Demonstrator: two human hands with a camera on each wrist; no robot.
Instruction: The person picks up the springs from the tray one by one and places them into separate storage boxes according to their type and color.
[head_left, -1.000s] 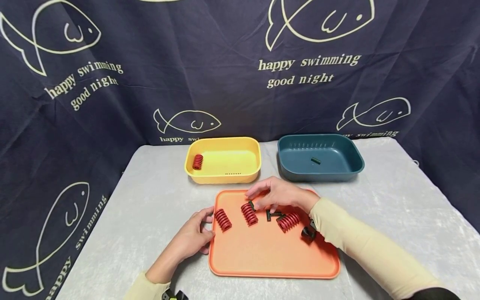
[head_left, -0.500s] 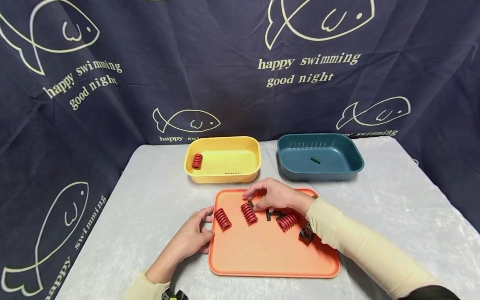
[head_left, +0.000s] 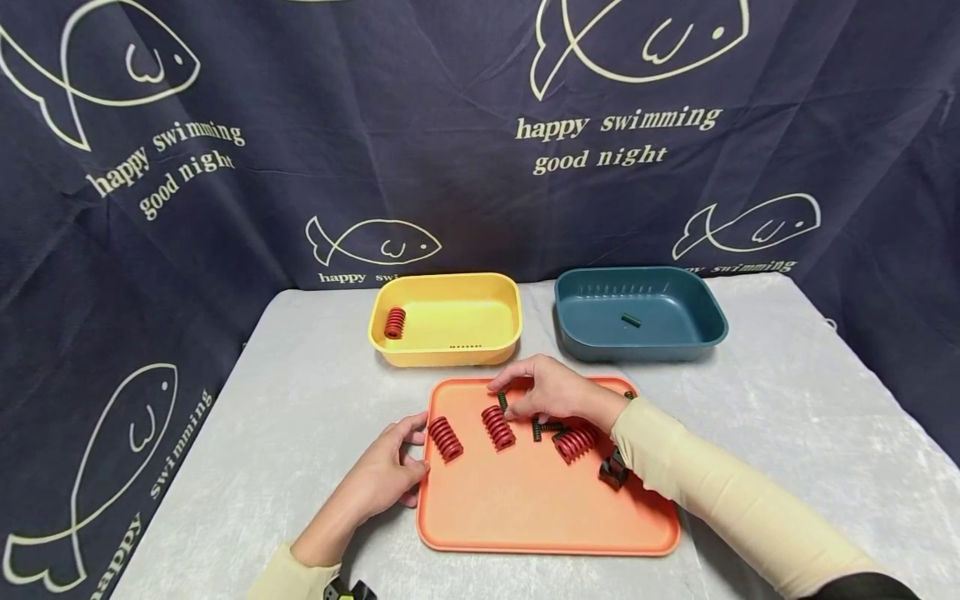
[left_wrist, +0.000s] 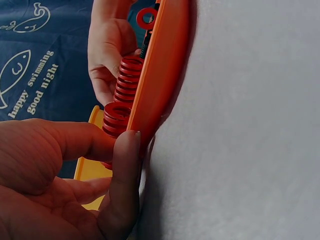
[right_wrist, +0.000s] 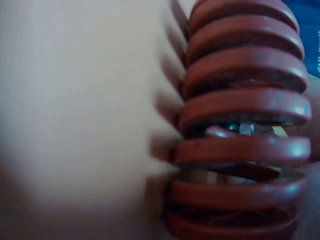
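Note:
At the left edge of the orange tray, my left hand pinches the rim; the left wrist view shows the thumb outside it. A red coil spring lies just inside that edge. My right hand reaches over the tray's far side, thumb and index finger about a small dark green spring. Touching or close to this spring is a second red spring. Below my right wrist lie another red spring and small dark green springs. A red spring fills much of the right wrist view.
Behind the tray stand a yellow bin with a red spring in it and a blue bin holding a small green spring. A dark fabric backdrop hangs behind the grey-white table.
My right hand has shifted slightly left, and the small green spring at its fingertips now stands out more steeply. The left hand stays on the tray's rim.

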